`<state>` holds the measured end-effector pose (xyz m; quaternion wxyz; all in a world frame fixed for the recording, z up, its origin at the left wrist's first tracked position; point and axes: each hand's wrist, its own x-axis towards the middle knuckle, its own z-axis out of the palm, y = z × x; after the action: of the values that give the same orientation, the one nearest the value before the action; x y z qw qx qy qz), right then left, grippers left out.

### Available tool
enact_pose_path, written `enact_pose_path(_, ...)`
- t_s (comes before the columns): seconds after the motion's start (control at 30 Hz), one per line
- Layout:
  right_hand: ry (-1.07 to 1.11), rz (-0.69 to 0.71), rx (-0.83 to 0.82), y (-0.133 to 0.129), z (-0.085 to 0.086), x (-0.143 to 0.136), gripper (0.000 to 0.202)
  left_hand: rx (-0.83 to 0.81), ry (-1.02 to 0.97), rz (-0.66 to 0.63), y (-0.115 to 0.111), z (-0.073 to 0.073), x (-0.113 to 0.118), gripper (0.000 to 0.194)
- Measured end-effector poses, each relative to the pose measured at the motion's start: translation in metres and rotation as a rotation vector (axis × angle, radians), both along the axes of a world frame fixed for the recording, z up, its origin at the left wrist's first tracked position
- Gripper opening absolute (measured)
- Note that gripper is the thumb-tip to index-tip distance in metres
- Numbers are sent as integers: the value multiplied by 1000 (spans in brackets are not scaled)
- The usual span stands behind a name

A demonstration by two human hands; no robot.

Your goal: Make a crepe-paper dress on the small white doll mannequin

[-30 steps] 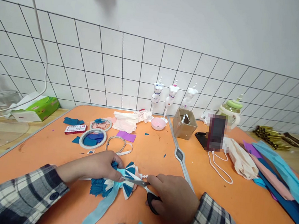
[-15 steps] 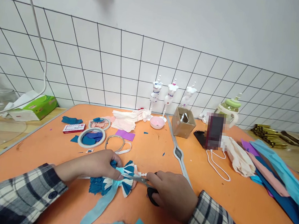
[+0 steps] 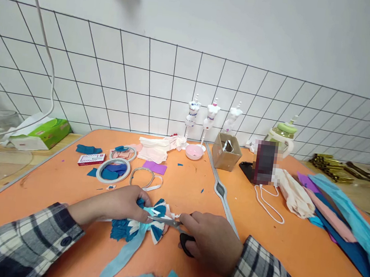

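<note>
Nearest the camera, a pale blue fabric strip trailed toward the worktop edge. Over the last second the right hand had drawn slightly inward, and the black-handled steel scissors had shifted with it, blades narrowing across the piece. Judged from this, a cut was under way on the right edge of the piece.

The left hand had stayed in place, its fingers closed on the pleated blue-and-white fabric bow, pinning it flat to the orange worktop. The right-hand fingers were curled through the scissor loops, gripping firmly.

The bow lay between both hands, near the front edge: teal, dark blue and white folds fanned outward, with a pink underlayer showing.

Farther back stood three small white mannequin torsos against the tiled wall.
</note>
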<state>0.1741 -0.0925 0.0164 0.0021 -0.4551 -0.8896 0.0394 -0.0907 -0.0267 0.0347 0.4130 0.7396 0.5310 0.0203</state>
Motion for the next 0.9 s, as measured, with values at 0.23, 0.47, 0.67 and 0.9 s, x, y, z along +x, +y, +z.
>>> enact_pose_path(0.23,228,-117,-52,5,2,5,27,16,-19,1,1,-4,-3,38)
enact_pose_path(0.47,260,-387,14,24,1,28,25,-3,-5,0,1,-3,-2,36)
enact_pose_path(0.67,122,-483,-4,32,-9,33,26,-7,-19,-5,2,-3,-1,34)
enact_pose_path(0.9,179,-481,-268,44,-5,36,55,12,-40,-18,3,-4,-5,33)
